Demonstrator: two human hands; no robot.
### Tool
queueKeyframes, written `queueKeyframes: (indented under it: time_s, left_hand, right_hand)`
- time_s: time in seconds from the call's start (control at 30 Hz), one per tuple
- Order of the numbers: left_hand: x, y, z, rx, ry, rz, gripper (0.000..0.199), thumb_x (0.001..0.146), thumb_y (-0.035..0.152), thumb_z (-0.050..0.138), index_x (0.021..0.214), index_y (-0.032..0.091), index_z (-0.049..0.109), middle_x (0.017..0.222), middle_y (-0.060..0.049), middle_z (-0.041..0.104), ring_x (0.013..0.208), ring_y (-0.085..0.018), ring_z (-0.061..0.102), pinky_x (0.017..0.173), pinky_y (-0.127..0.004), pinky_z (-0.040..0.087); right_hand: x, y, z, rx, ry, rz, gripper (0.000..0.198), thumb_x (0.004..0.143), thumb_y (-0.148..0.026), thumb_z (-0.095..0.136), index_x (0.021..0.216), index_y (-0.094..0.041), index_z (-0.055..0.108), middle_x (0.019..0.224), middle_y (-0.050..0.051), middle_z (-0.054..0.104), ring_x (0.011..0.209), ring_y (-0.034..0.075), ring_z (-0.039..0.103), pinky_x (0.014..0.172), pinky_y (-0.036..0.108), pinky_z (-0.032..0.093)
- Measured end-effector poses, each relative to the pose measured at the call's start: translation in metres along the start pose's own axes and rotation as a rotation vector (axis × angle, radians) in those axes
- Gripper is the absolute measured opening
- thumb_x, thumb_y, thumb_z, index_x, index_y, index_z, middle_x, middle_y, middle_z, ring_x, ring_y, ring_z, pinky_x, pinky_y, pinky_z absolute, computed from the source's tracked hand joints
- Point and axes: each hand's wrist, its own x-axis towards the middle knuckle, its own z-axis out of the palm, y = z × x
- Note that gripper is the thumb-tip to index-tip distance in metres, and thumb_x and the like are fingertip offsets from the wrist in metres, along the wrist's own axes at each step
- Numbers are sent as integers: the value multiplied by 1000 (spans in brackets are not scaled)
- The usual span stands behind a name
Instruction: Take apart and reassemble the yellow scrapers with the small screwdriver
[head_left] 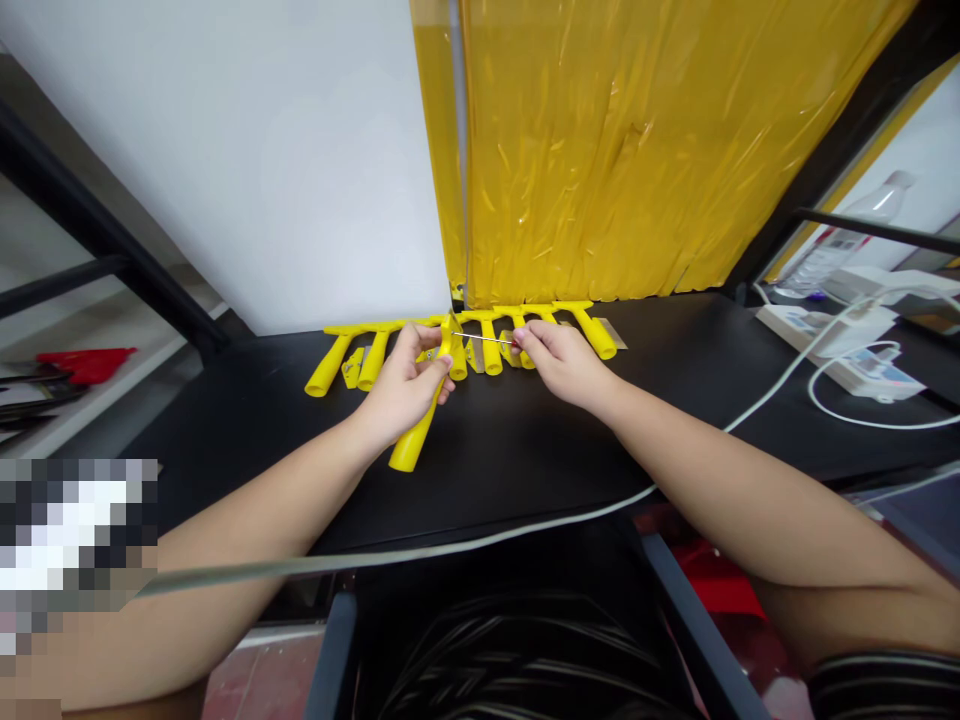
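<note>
On the black bench (pixel 525 450) lies a row of yellow scrapers (pixel 487 345) against the back wall; I count about six or seven, but the two hands cover the middle of the row, so the exact number is hard to tell. One more yellow scraper (pixel 420 430) is in the left hand (pixel 401 385), whose fingers are closed around its handle. Its long axis runs from the near left to the far right, with the round handle end toward the person and the wide head toward the row. The right hand (pixel 559 360) pinches with closed fingers the end of one thin metal blade (pixel 484 339), which lies nearly level, and its other end reaches the scraper head. A few small metal pieces between the scrapers are too small to make out
</note>
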Motion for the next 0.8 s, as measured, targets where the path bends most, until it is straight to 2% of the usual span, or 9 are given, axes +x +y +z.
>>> queueKeyframes:
  time_s: [0.07, 0.13, 0.23, 0.37, 0.43, 0.5, 0.57, 0.67, 0.8]
  left_hand:
    - [0, 2, 0, -3, 9, -4, 33, 86, 20, 74, 108, 21, 49, 126, -8, 59, 60, -5, 63, 49, -22, 50]
    - [1, 3, 0, -6, 28, -11, 34, 85, 19, 74, 107, 21, 49, 124, -7, 59, 59, -5, 63, 49, -22, 50]
    - [2, 1, -1, -7, 39, -11, 34, 84, 18, 74, 107, 22, 49, 124, -6, 59, 59, -5, 63, 49, -22, 50]
    - [2, -4, -3, 0, 13, 11, 34, 84, 17, 74, 109, 22, 52, 126, -6, 59, 59, -5, 63, 49, -22, 50]
    - [2, -5, -3, 5, 10, 13, 34, 84, 17, 75, 110, 22, 52, 127, -7, 59, 59, -5, 63, 49, -23, 51]
    - [2, -4, -3, 8, 13, 11, 34, 85, 19, 75, 109, 22, 51, 129, -7, 58, 59, -5, 63, 49, -22, 51]
    - [2, -3, -4, 14, 18, 11, 33, 86, 21, 74, 108, 22, 50, 131, -8, 57, 60, -5, 64, 49, -22, 51]
    - [3, -3, -4, 24, 17, 18, 31, 88, 23, 72, 108, 21, 49, 133, -9, 56, 61, -5, 64, 49, -22, 51]
    - [2, -6, -4, 22, 1, 25, 34, 86, 21, 74, 110, 22, 51, 128, -8, 59, 60, -5, 64, 49, -21, 51]
  right_hand:
    - [-2, 2, 1, 31, -23, -2, 27, 100, -49, 58, 103, -21, 60, 82, 2, 67, 68, 18, 58, 67, 33, 43]
    - [-3, 2, 2, 27, -28, -1, 28, 96, -46, 64, 109, -23, 55, 81, 0, 64, 65, 17, 54, 63, 32, 41]
    - [-2, 1, 2, -51, -19, 4, 23, 99, -45, 59, 95, -22, 57, 78, 2, 65, 68, 18, 56, 64, 33, 40]
    - [1, 0, 1, -16, -94, 24, 45, 107, -49, 40, 77, -21, 59, 71, 3, 62, 68, 19, 57, 67, 34, 41]
    - [0, 0, 1, 62, -117, 24, 38, 105, -50, 43, 87, -22, 60, 70, 1, 59, 64, 17, 53, 63, 32, 40]
    - [-1, 1, 2, 104, -121, 5, 25, 99, -48, 56, 100, -23, 55, 71, -3, 56, 60, 16, 49, 60, 31, 38]
    - [-2, 2, 2, 84, -102, -5, 25, 94, -44, 64, 104, -24, 51, 73, -4, 56, 61, 16, 48, 61, 30, 38]
    - [0, 2, 1, 5, -70, 18, 23, 97, -46, 59, 93, -23, 56, 78, 1, 63, 69, 19, 55, 67, 33, 40]
    - [2, 1, -1, 13, -141, 26, 44, 105, -51, 42, 79, -21, 61, 71, 2, 61, 69, 19, 56, 70, 34, 41]
